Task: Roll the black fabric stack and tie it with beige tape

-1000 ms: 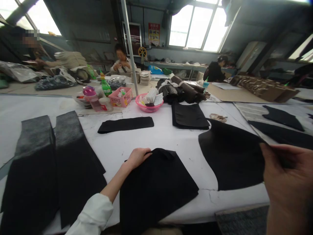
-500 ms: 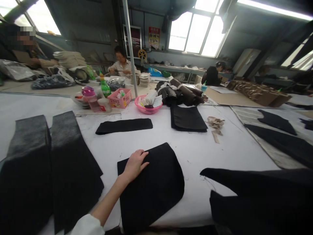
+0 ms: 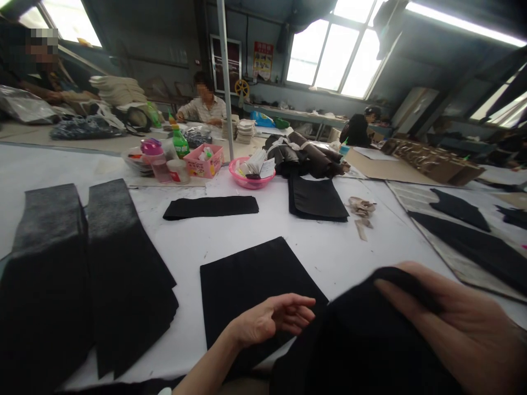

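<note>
My right hand (image 3: 457, 329) is close to the camera at the lower right, its fingers and thumb closed on the edge of a black fabric piece (image 3: 362, 351) that hangs below it. My left hand (image 3: 274, 318) hovers palm up, fingers loosely curled and apart, holding nothing, just left of that piece. Under the left hand a flat black fabric panel (image 3: 247, 280) lies on the white table (image 3: 288, 230).
Grey-black felt stacks (image 3: 82, 263) lie at the left. A black strip (image 3: 211, 207), a folded black stack (image 3: 316, 200), a pink bowl (image 3: 251, 178), a pink basket (image 3: 203, 163) and bottles sit further back. Black pieces (image 3: 473, 241) lie at the right. Other people sit at far tables.
My left hand has lifted off the flat panel and turned palm up toward the right. My right hand has brought the other black piece up and in, close to the camera.
</note>
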Action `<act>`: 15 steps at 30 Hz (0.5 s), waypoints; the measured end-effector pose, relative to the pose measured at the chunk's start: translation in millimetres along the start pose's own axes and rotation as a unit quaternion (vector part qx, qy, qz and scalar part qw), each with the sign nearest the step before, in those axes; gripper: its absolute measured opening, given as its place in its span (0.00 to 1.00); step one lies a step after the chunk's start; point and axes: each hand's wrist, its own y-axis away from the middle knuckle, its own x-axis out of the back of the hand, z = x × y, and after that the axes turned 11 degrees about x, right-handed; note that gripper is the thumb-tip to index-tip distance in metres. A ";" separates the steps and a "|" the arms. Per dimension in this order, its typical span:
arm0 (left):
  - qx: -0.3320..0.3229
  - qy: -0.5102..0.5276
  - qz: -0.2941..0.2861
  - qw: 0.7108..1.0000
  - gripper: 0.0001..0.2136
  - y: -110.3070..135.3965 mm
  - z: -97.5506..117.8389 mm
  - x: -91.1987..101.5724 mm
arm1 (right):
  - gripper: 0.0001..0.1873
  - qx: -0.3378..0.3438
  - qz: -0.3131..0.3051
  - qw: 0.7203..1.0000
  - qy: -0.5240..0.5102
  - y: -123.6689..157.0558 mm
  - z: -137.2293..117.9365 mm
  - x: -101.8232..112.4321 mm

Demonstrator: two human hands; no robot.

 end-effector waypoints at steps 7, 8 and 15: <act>-0.004 0.014 0.069 0.997 0.47 35.2 -20.4 -18.4 | 0.12 0.044 -0.100 0.993 -0.054 -22.2 -12.8 -50.4; 0.000 0.004 0.085 0.996 0.46 36.6 -23.0 -21.6 | 0.12 0.047 -0.101 0.993 -0.048 -22.9 -13.5 -54.3; 0.051 0.000 0.332 0.942 0.16 43.6 -45.5 -21.4 | 0.15 0.046 -0.087 0.995 0.002 -28.3 -5.1 -58.5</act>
